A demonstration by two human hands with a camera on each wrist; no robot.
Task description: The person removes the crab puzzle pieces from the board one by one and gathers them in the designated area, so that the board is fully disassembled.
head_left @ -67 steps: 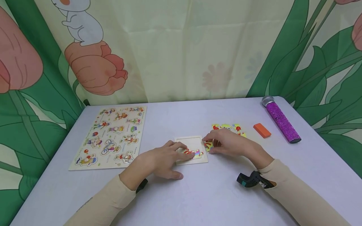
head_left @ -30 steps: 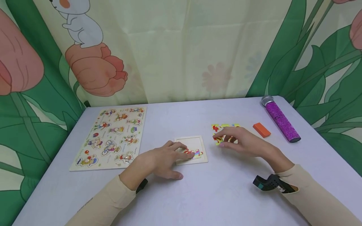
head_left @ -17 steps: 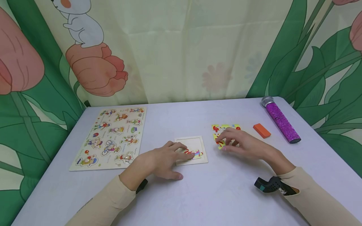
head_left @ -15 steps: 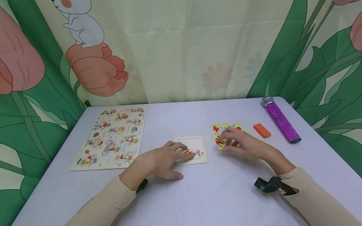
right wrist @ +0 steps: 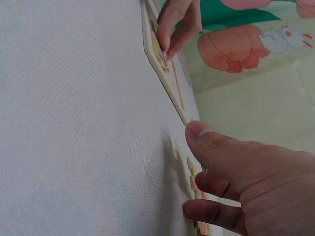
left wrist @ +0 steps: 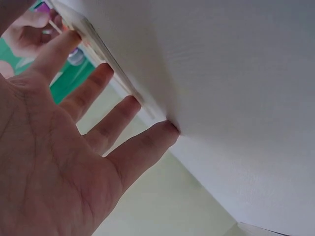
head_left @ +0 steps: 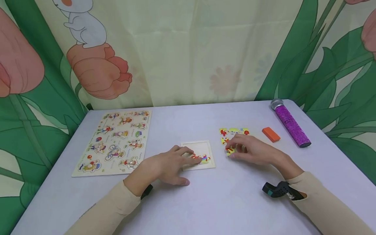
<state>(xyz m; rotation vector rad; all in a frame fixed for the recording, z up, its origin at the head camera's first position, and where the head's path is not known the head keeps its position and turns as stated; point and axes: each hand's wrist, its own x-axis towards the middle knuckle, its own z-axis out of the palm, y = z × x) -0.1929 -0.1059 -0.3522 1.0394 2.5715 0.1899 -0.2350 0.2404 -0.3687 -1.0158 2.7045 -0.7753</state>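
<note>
A small square puzzle tray (head_left: 201,147) lies mid-table with a few colourful pieces (head_left: 206,159) in its near part. My left hand (head_left: 170,166) is spread, its index fingertip pressing on those pieces; in the left wrist view other fingertips (left wrist: 106,69) lie along the tray's edge. Right of the tray, my right hand (head_left: 252,150) pinches a yellow-and-red puzzle piece (head_left: 230,151) between thumb and fingers. In the right wrist view only a thin edge of that piece shows past the thumb (right wrist: 199,130). Several loose puzzle pieces (head_left: 234,131) lie just beyond this hand, which partly covers them.
A large board of cartoon figures (head_left: 118,143) lies at the left. An orange block (head_left: 271,134) and a purple glittery microphone (head_left: 290,124) rest at the right. A printed curtain (head_left: 188,58) hangs behind the table's far edge.
My right hand has moved right with the puzzle piece, from the tray's edge to the loose pieces. The held piece now shows apart from the others. My left hand stays on the tray.
</note>
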